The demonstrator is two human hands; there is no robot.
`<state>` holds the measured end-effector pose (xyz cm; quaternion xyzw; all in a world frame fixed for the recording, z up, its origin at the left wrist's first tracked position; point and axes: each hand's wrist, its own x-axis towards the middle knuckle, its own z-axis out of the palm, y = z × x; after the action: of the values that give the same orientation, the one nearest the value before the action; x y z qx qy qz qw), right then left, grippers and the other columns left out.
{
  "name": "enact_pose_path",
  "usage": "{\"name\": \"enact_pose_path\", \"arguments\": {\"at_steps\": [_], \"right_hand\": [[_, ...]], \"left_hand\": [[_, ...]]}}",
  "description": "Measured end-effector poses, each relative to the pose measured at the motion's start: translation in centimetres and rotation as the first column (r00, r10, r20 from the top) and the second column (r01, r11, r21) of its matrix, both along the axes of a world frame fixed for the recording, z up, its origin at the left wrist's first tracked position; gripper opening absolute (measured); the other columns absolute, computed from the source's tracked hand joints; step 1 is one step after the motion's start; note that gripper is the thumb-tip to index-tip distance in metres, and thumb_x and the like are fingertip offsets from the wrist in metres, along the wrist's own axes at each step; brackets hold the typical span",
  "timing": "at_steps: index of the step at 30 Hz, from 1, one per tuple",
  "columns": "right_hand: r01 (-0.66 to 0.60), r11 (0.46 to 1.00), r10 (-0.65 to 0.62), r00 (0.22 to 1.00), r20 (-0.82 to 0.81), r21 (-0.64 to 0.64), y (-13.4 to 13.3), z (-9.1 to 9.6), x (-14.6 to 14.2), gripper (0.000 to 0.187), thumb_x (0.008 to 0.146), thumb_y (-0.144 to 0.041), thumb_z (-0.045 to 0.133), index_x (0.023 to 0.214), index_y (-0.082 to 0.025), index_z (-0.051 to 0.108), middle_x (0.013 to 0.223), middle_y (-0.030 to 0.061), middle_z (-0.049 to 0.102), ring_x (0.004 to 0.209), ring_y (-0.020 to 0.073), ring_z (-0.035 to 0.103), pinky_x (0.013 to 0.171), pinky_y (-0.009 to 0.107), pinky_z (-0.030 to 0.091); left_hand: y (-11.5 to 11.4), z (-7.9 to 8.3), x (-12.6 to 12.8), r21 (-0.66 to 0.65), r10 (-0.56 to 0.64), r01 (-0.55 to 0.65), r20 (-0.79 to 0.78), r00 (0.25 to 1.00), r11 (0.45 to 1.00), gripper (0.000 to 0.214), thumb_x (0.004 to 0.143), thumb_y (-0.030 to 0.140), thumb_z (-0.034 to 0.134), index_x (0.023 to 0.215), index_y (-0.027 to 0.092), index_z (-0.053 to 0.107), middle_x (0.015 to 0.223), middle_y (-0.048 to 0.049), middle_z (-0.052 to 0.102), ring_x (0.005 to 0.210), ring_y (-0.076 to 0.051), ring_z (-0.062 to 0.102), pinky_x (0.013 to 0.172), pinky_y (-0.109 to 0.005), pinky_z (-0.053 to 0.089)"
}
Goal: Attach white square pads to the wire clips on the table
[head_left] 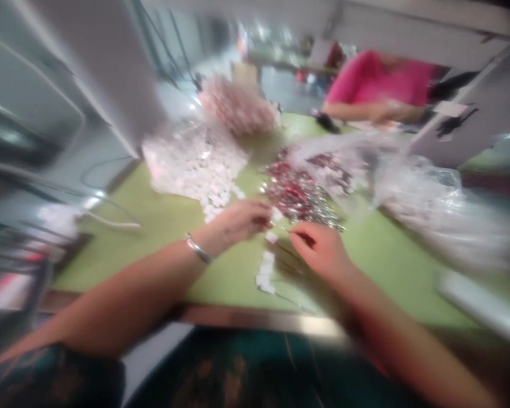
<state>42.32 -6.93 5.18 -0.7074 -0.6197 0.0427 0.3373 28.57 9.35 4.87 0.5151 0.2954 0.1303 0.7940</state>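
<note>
My left hand (249,220), with a silver bangle at its wrist, is closed, its fingertips pinching a small white piece (276,214). Just to the right, my right hand (317,243) is closed in a pinch; a thin light tip shows at its fingers, too blurred to name. Below the hands, a short row of small white pieces (266,271) lies on the green table (221,277). Thin brown strands (288,259) run beside that row, under my right hand. Beyond the hands is a heap of red and silver shiny pieces (300,190).
An open plastic bag (170,161) spills white pieces at the back left. Behind it lies a pink bundle (238,105). Clear plastic bags (429,190) cover the right side. Across the table sits a person in a pink top (378,82). The table's front edge (255,317) is close to me.
</note>
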Motion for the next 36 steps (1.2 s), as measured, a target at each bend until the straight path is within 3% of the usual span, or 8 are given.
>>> {"name": "enact_pose_path", "arguments": {"at_steps": [4,9,12,18,21,23,28,36], "right_hand": [[0.009,0.997,-0.013,0.999,0.047,0.077,-0.2,-0.4,0.3,0.015,0.087,-0.024,0.056,0.081,-0.021,0.069,0.08,0.0023,0.072,0.069,0.0149,0.063,0.065,0.027,0.045],[0.03,0.999,-0.031,0.998,0.046,0.023,0.0,-0.7,0.9,0.014,0.086,-0.022,0.056,0.081,-0.021,0.068,0.08,0.0026,0.072,0.069,0.0153,0.063,0.066,0.027,0.045],[0.038,0.999,-0.039,0.998,0.042,0.024,0.2,-0.8,1.0,0.014,0.087,-0.023,0.056,0.081,-0.021,0.068,0.08,0.0027,0.072,0.069,0.0154,0.063,0.066,0.027,0.045],[0.068,0.997,-0.07,0.996,0.055,0.036,0.4,-0.9,1.6,0.012,0.086,-0.024,0.057,0.083,-0.022,0.069,0.082,0.0032,0.072,0.072,0.0162,0.063,0.067,0.028,0.046],[0.007,1.0,-0.008,0.999,0.041,0.021,0.4,-0.9,1.6,0.014,0.088,-0.024,0.056,0.084,-0.021,0.069,0.081,0.0027,0.072,0.071,0.0158,0.063,0.067,0.028,0.046],[-0.021,1.0,0.021,1.0,0.016,0.003,0.4,-0.9,1.3,0.016,0.09,-0.024,0.054,0.086,-0.021,0.07,0.081,0.0023,0.072,0.071,0.015,0.064,0.067,0.027,0.045],[-0.049,0.993,0.039,0.996,-0.086,-0.108,0.4,-0.9,0.9,0.019,0.09,-0.023,0.053,0.082,-0.022,0.07,0.076,-0.0007,0.071,0.067,0.0129,0.062,0.063,0.024,0.042],[-0.057,0.982,0.064,0.997,0.036,-0.18,0.2,-0.6,0.7,0.021,0.089,-0.022,0.052,0.078,-0.022,0.07,0.073,-0.0003,0.069,0.064,0.012,0.057,0.06,0.025,0.034]], "left_hand": [[-0.4,-1.1,-0.6,0.005,0.017,-0.017,-0.003,1.0,1.0,0.006,0.075,0.011,0.068,0.078,0.014,0.064,0.063,-0.0004,0.059,0.057,-0.009,0.056,0.053,-0.021,0.044],[-1.5,-1.2,-0.5,-0.113,0.005,0.003,0.069,0.998,0.994,0.006,0.076,0.011,0.068,0.079,0.012,0.063,0.078,-0.0076,0.068,0.075,-0.016,0.068,0.071,-0.028,0.052],[-1.6,-1.1,-0.5,-0.11,0.014,-0.009,0.046,0.999,0.994,0.006,0.078,0.012,0.067,0.083,0.011,0.064,0.077,-0.0076,0.069,0.07,-0.014,0.067,0.072,-0.028,0.053],[-0.8,-2.2,-1.5,0.124,-0.012,0.012,-0.001,1.0,0.992,0.025,0.078,0.019,0.069,0.102,0.015,0.071,0.079,-0.0041,0.068,0.069,-0.011,0.063,0.069,-0.027,0.052],[-0.7,-2.6,-1.9,0.354,-0.068,0.074,-0.031,0.997,0.932,0.043,0.079,0.022,0.069,0.121,0.023,0.066,0.077,-0.0013,0.067,0.064,-0.01,0.058,0.062,-0.024,0.049],[-0.8,-2.7,-1.9,0.44,-0.058,0.071,-0.043,0.997,0.895,0.048,0.078,0.025,0.071,0.125,0.024,0.063,0.087,-0.0029,0.07,0.071,-0.011,0.061,0.067,-0.026,0.051],[-1.4,-2.9,-1.6,0.487,0.022,0.01,-0.06,0.998,0.874,0.032,0.074,0.035,0.076,0.099,0.017,0.073,0.096,-0.0081,0.073,0.087,-0.017,0.066,0.084,-0.032,0.053],[-1.3,-3.0,-1.8,0.47,0.01,0.002,-0.021,1.0,0.883,0.026,0.077,0.033,0.073,0.099,0.019,0.075,0.093,-0.0059,0.075,0.084,-0.016,0.067,0.085,-0.031,0.053]]}}
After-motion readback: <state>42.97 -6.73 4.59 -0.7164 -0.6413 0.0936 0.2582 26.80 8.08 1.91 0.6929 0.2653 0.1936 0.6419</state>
